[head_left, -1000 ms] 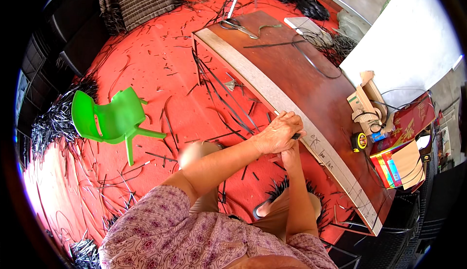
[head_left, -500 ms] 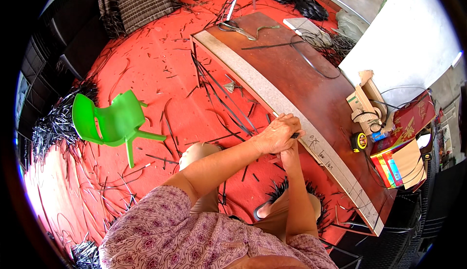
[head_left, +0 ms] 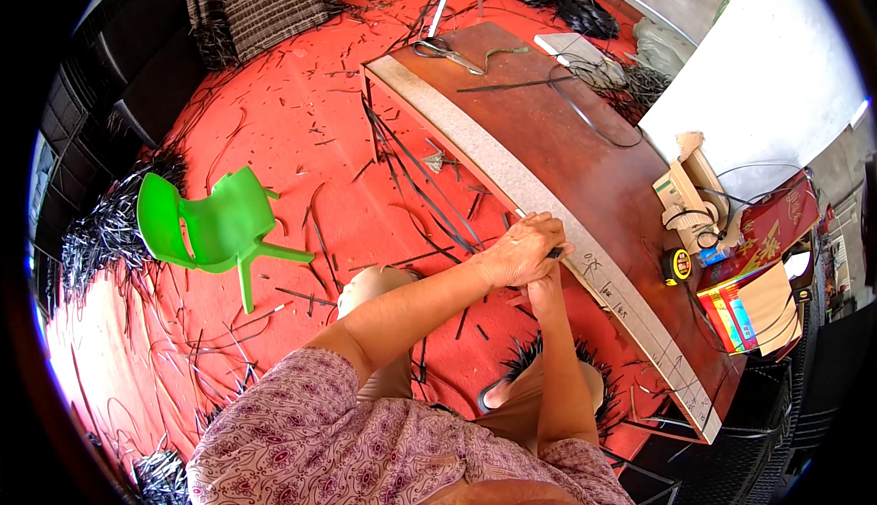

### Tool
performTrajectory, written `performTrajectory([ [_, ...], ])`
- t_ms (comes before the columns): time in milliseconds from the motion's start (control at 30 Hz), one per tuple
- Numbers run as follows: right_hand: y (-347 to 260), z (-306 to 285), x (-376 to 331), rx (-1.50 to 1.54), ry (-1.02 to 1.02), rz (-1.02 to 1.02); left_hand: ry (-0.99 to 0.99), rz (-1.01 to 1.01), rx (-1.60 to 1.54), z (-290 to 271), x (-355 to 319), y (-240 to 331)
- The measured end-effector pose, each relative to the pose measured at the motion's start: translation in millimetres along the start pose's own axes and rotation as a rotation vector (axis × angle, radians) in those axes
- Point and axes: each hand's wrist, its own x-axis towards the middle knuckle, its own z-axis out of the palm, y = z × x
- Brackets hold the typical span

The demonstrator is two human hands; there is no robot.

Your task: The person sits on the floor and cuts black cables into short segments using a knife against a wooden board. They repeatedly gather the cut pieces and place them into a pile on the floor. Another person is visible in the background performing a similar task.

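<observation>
My left hand (head_left: 523, 251) is closed at the near edge of the long reddish-brown table (head_left: 585, 167), over the pale marked strip (head_left: 512, 171) along that edge. A small dark end (head_left: 554, 253) shows at its fingers; what it belongs to is hidden. My right hand (head_left: 545, 291) is closed just below and against the left one, its fingers mostly covered. What it grips cannot be made out. Long black flat strips (head_left: 425, 180) hang beside the table's far-left leg and run toward my left wrist; whether they reach my hands is not visible.
Scissors (head_left: 448, 52) lie at the table's far end. A yellow tape measure (head_left: 676, 266), torn cardboard (head_left: 687, 196) and a colourful box (head_left: 751, 311) sit at its right side. A green plastic chair (head_left: 215, 231) stands on the red floor (head_left: 301, 148), which is littered with black scraps.
Both hands stay closed together in the same place at the table edge. The view has shifted very slightly; nothing else has plainly moved.
</observation>
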Motion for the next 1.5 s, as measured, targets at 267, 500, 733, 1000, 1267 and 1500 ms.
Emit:
performTrajectory([
  [267, -6.6, 8.2, -2.4, 0.053, 0.029, -0.001, -0.015, -0.007, -0.009, -4.0, -0.2, 0.1],
  [500, -4.8, 6.2, -1.9, 0.005, 0.017, 0.025, -0.016, 0.007, 0.0, -5.2, -0.6, -0.5],
  [733, -0.4, 5.9, 0.1, -0.002, 0.018, -0.027, 0.007, 0.016, -0.007, -5.7, -1.6, -0.3],
  [1000, 1.1, 6.4, 0.3, 0.01, -0.001, -0.031, -0.016, -0.024, -0.022, -7.7, -2.6, 0.7],
  [1267, -2.2, 10.9, 0.7, 0.058, -0.014, -0.025, -0.011, -0.019, -0.023, -9.2, -3.7, -0.2],
  [1500, -3.2, 9.8, 0.5, 0.04, -0.005, 0.031, -0.027, -0.03, -0.01, -10.3, -3.4, -0.1],
])
